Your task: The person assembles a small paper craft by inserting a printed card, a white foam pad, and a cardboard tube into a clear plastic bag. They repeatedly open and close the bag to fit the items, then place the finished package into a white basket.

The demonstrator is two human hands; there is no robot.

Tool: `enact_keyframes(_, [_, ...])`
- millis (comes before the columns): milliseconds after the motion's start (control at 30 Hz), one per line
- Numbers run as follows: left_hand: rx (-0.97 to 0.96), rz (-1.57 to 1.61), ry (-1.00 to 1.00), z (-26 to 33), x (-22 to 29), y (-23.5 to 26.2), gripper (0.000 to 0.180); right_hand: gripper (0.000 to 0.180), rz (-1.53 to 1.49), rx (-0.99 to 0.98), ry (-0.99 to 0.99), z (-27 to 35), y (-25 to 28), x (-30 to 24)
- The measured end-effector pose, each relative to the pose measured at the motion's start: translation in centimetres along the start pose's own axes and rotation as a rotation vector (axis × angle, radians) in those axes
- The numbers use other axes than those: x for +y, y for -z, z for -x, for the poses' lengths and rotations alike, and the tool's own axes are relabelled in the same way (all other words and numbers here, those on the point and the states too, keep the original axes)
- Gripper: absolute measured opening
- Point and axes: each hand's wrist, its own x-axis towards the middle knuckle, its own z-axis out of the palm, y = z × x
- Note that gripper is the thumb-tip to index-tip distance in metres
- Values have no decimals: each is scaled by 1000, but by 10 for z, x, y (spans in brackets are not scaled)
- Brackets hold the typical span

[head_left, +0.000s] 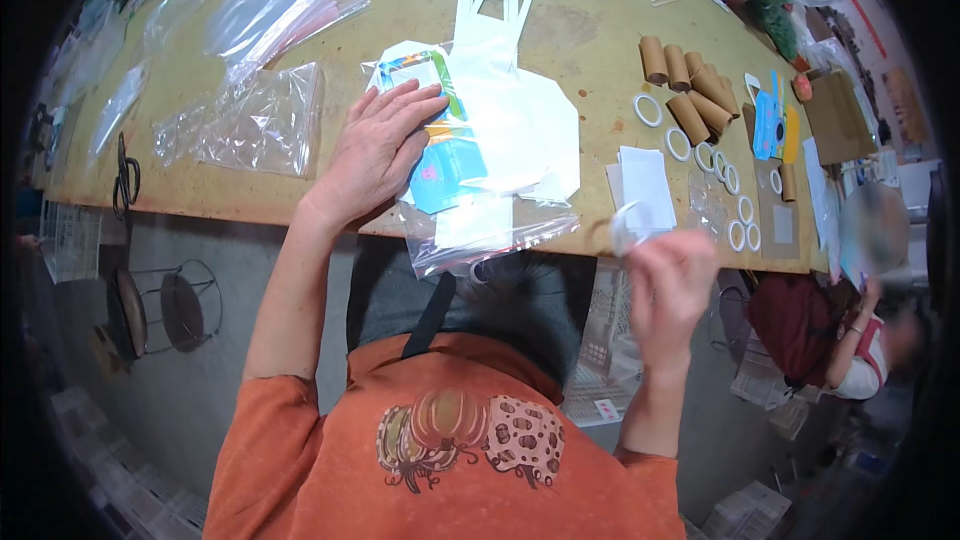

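Orange-sleeved right hand [668,285], blurred, lower right of frame, grip pinching a small white ring [622,223]; light, stiff. Left hand [382,147] flat, grip released, pressing a clear plastic bag of white and coloured card cut-outs [480,155] at centre, overhanging tabletop [590,25] edge. Bag's slippery, floppy; take by its rim.

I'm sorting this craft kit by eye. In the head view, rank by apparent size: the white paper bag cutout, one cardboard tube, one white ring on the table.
1. White paper bag cutout, by far the largest.
2. Cardboard tube.
3. White ring, only somewhat smaller than the tube.
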Motion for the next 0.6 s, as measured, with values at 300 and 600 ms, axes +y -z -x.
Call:
enact_keyframes(300, [19, 4, -32, -7, 3, -3, 41, 17, -158, -53, 126, -3, -58, -62])
enact_keyframes(600, [41, 11, -27, -3, 2, -4, 38, 18, -70, 49, 125, -27, -82, -67])
